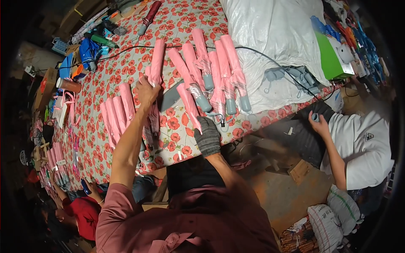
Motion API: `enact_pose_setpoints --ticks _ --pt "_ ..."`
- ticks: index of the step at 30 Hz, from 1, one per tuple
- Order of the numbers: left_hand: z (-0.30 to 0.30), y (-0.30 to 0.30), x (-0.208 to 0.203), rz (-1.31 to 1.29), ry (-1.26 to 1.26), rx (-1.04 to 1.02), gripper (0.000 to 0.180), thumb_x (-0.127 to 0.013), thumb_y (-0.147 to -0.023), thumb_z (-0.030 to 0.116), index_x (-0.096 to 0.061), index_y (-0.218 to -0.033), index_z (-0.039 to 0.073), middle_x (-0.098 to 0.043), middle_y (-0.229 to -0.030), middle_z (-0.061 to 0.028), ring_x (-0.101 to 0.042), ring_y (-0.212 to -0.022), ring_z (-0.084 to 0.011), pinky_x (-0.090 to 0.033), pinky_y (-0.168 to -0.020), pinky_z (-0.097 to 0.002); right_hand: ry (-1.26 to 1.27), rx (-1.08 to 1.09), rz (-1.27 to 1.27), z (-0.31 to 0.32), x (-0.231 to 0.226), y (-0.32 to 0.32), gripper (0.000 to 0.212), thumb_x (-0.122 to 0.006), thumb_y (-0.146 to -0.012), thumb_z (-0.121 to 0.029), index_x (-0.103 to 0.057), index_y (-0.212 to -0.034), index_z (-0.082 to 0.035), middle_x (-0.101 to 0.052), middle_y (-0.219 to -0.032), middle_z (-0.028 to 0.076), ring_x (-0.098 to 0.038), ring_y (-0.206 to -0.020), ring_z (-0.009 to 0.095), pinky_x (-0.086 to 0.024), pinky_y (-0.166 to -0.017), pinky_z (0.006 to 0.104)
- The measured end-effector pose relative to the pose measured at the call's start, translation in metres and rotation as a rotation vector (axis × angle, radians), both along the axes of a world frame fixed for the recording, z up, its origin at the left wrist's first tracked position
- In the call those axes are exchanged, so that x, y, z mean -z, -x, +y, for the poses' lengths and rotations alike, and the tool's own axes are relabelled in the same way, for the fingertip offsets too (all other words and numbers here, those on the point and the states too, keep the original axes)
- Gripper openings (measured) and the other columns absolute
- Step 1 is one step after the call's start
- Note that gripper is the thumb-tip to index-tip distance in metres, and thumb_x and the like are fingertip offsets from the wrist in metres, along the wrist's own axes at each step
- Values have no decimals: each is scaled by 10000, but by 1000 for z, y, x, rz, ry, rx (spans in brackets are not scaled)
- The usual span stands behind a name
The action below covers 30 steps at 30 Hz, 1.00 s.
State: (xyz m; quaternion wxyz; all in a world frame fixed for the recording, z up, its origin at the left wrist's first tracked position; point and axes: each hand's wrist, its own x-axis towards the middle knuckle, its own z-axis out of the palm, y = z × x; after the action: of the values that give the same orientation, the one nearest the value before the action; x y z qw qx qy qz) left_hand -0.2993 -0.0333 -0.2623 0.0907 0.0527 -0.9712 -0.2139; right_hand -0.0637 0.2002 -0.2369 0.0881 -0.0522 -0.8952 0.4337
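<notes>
Flowered cloth (172, 137) covers the work table, big white sack (274, 25) at its far right, co-worker in a white shirt (358, 147) off to the right, another person in red (86, 217) lower left.

Head view, only one: left hand (147, 92), bare, fingers curled round the lower part of the left umbrella (157, 59), pink, folded. Right hand (207, 137), grey knit glove, closed on the near end of the right umbrella (188, 104), thumb along it; far fingers hidden, can't tell if a handle sits inside the fist. Both umbrellas are on the table, mid-front. Umbrella cluster (232, 59) just right of them, umbrella row (120, 113) to the left.

Handling, my read: light, soft fabric over a stiff core, fairly tough. Clear film (195, 90) on some looks slippery; bare fingers may slide, knit glove too. Best hold: grey handle (203, 103) or mid-body over the core. Avoid pulling on film alone, likely to tear or slip off. Light squeeze should do; crushing would crease the folds.
</notes>
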Motion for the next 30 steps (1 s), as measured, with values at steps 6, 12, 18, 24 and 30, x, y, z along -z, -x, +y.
enact_pose_setpoints --ticks 6,12,18,24,30 --pt "64 -107 -21 -37 -81 -136 692 -671 -833 359 -398 -1402 75 -424 -1369 -256 -474 -1214 -478 -484 -943 -593 -77 -76 107 -34 23 23 583 -686 -832 -141 -571 -1396 -48 -624 -1339 164 -603 -1201 352 -477 -1053 417" --pt "89 -147 -8 71 -51 -178 664 -679 -853 372 -442 -1384 53 -459 -1345 -263 -488 -1202 -450 -477 -972 -554 -72 -57 74 -37 24 4 617 -697 -850 -190 -543 -1430 -50 -604 -1370 176 -576 -1238 363 -451 -1084 429" --pt "51 -166 -28 -82 -341 63 636 -704 -875 329 -493 -1389 20 -509 -1313 -261 -506 -1193 -418 -466 -1010 -492 -172 -56 172 -12 15 -15 554 -715 -847 -227 -595 -1354 -38 -604 -1369 182 -577 -1236 353 -456 -1066 418" --pt "35 -219 -39 -44 -407 254 656 -731 -865 248 -491 -1430 18 -523 -1319 -254 -509 -1208 -418 -461 -1027 -471 -308 -192 262 -26 -39 22 288 -659 -882 -246 -666 -1081 -37 -675 -1166 184 -622 -1130 349 -485 -998 438" --pt "43 -245 -30 76 -275 242 675 -719 -863 194 -467 -1465 26 -512 -1353 -249 -506 -1227 -421 -450 -1045 -473 -441 -120 -182 -72 -41 71 215 -579 -921 -199 -632 -1054 -38 -695 -1023 214 -699 -878 354 -560 -810 461"
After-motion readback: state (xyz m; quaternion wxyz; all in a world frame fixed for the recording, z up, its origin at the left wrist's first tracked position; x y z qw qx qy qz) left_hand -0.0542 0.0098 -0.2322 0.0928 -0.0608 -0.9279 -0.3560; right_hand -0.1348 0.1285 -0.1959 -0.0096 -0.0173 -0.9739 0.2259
